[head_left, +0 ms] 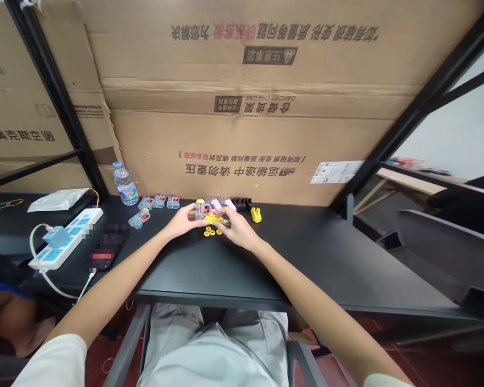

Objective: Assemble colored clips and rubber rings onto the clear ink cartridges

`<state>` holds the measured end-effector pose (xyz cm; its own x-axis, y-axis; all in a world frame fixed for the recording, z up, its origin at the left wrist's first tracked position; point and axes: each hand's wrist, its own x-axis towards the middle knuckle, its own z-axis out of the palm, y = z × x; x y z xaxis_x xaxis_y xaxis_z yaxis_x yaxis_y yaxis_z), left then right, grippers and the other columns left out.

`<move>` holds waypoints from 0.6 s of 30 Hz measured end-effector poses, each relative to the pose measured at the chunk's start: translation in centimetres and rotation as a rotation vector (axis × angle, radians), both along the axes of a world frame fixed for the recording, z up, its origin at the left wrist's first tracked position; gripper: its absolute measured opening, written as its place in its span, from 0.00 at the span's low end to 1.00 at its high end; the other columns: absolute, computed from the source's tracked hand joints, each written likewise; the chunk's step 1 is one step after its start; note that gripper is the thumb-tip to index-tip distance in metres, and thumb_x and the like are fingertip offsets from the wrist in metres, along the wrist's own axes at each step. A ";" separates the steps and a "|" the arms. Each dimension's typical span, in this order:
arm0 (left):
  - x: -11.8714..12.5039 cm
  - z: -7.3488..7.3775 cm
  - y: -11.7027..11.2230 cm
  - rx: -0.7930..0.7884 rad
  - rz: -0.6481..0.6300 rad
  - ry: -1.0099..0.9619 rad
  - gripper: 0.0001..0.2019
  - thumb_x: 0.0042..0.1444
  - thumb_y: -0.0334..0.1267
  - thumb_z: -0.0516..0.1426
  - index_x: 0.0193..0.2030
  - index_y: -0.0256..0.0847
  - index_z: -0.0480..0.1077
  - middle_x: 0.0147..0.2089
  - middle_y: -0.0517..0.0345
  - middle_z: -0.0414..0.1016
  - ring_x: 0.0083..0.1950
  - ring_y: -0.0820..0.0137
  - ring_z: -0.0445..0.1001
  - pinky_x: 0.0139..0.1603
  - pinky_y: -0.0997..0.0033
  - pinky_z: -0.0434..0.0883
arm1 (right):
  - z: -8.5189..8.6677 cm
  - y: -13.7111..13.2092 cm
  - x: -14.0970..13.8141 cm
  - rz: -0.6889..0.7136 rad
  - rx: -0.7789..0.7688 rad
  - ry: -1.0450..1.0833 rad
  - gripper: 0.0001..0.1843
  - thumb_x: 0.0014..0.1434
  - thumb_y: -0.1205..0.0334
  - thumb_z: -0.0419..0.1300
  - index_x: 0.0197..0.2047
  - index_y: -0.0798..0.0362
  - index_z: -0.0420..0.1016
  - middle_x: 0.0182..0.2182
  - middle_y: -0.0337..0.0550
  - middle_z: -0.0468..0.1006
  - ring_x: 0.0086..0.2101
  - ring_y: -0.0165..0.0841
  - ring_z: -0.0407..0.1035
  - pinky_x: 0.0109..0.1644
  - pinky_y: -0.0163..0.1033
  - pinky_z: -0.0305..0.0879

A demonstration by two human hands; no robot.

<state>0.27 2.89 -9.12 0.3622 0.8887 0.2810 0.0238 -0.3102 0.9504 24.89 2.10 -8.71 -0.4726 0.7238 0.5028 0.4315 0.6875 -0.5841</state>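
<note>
Yellow plastic part (213, 217), small, held just above a black tabletop (306, 252) between the left hand (183, 220) and the right hand (236, 230). Fingers of both hands are curled and closed around it, the two hands almost touching; the exact grip is partly hidden. Beside the left fingers (192, 213) stands a clear block with a yellow cap (200, 209), apparently in that hand's hold. Yellow washers (210, 231), several, lie on the tabletop just below the hands. Yellow bracket (256, 215), one, stands to the right of the right hand. Pink plastic pieces (221, 204) and a black part (242, 203) lie directly behind the hands. Clear connector blocks (158, 201), four, with red and blue insides, are grouped left of the hands. Further left: water bottle (123, 184), upright; white power strip (66, 237) with blue plug (55, 236); white packet (58, 200); one blurred item (105, 244). Flattened cardboard carton (246, 145) stands along the back of the table, printed in Chinese.
</note>
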 end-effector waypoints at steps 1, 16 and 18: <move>0.0 0.0 0.0 0.014 0.004 -0.011 0.35 0.48 0.51 0.75 0.59 0.37 0.73 0.58 0.41 0.83 0.57 0.55 0.83 0.63 0.53 0.76 | -0.1 0.1 0.0 -0.018 0.006 0.009 0.13 0.67 0.55 0.63 0.52 0.49 0.74 0.53 0.51 0.78 0.45 0.42 0.75 0.48 0.46 0.73; -0.1 -0.2 0.0 0.092 0.084 0.155 0.26 0.62 0.57 0.64 0.54 0.36 0.76 0.48 0.48 0.84 0.41 0.66 0.80 0.34 0.72 0.72 | -0.5 0.4 -0.7 0.127 -0.114 0.089 0.16 0.71 0.48 0.60 0.42 0.52 0.77 0.34 0.40 0.76 0.31 0.32 0.63 0.39 0.38 0.59; -0.1 -0.2 0.1 0.107 0.081 0.157 0.26 0.62 0.58 0.64 0.55 0.35 0.76 0.46 0.49 0.83 0.38 0.67 0.78 0.33 0.72 0.71 | -0.3 0.3 -0.6 0.112 -0.137 0.142 0.17 0.72 0.47 0.58 0.46 0.52 0.78 0.36 0.40 0.77 0.30 0.31 0.62 0.38 0.37 0.59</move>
<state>0.19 2.97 -9.30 0.3375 0.8850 0.3208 0.1979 -0.3999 0.8949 24.27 2.35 -9.00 -0.4850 0.7368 0.4710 0.2634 0.6367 -0.7248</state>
